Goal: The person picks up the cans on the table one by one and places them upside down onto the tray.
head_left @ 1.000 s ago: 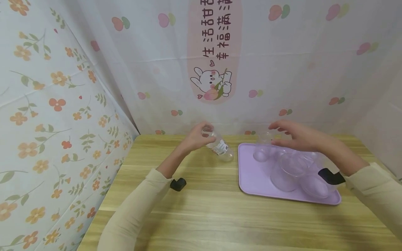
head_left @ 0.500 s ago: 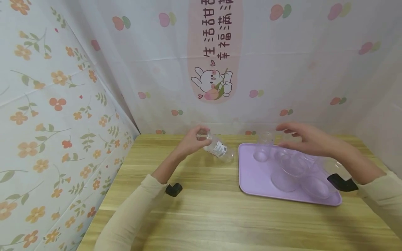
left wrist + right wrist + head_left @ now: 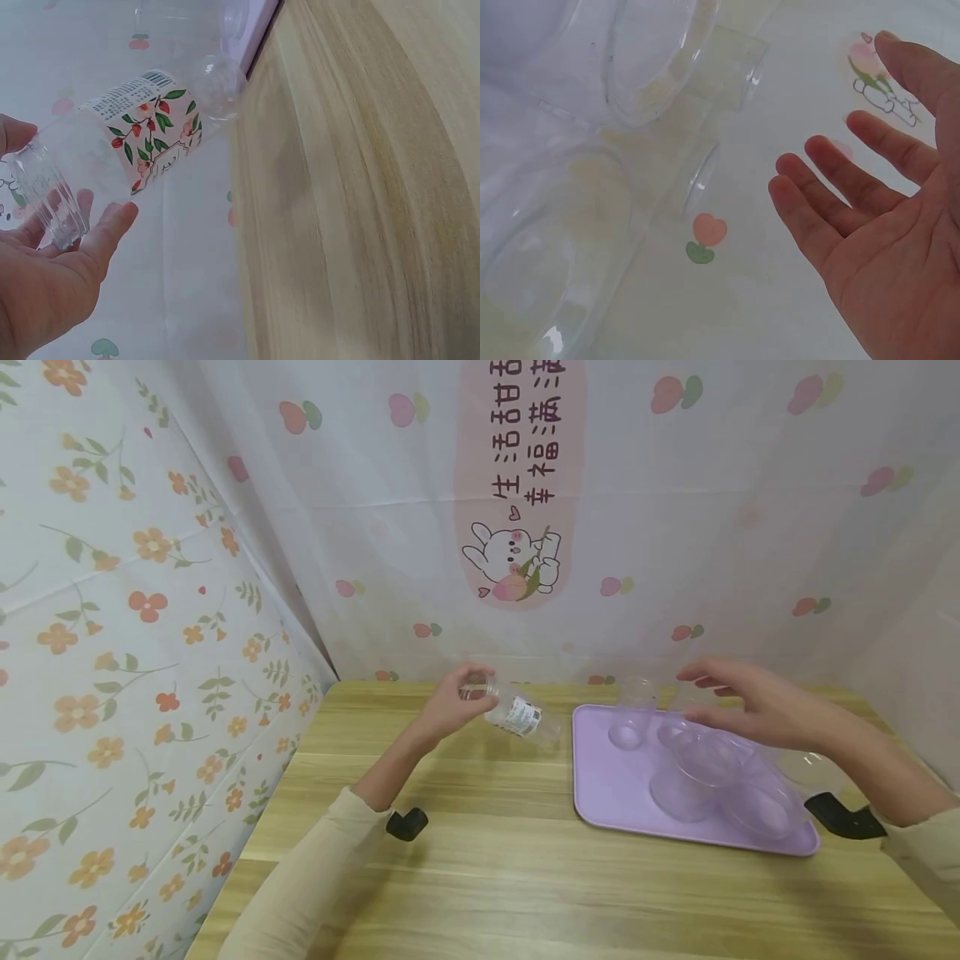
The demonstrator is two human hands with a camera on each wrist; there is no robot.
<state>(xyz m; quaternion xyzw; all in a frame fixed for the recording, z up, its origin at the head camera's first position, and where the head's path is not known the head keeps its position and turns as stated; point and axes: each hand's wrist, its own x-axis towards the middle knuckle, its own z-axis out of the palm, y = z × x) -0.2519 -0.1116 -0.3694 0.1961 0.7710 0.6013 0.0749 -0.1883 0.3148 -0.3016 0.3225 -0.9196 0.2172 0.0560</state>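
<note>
My left hand grips one end of a clear plastic bottle with a floral label and holds it tilted. The bottle's other end points down toward the left edge of a lilac tray. In the left wrist view my left hand's fingers curl under the ribbed end of the bottle. My right hand hovers open, holding nothing, above the back of the tray, over several clear glasses. A small clear cup stands just left of its fingertips. The right wrist view shows the right hand spread beside clear glassware.
The wooden table is boxed in by patterned sheets, floral on the left and a rabbit print behind. A clear round piece lies on the table right of the tray. Black wrist mounts sit on both forearms.
My right hand has drifted to the right over the tray and stays open. The left hand still holds the bottle, shifted slightly left and tipped a little flatter.
</note>
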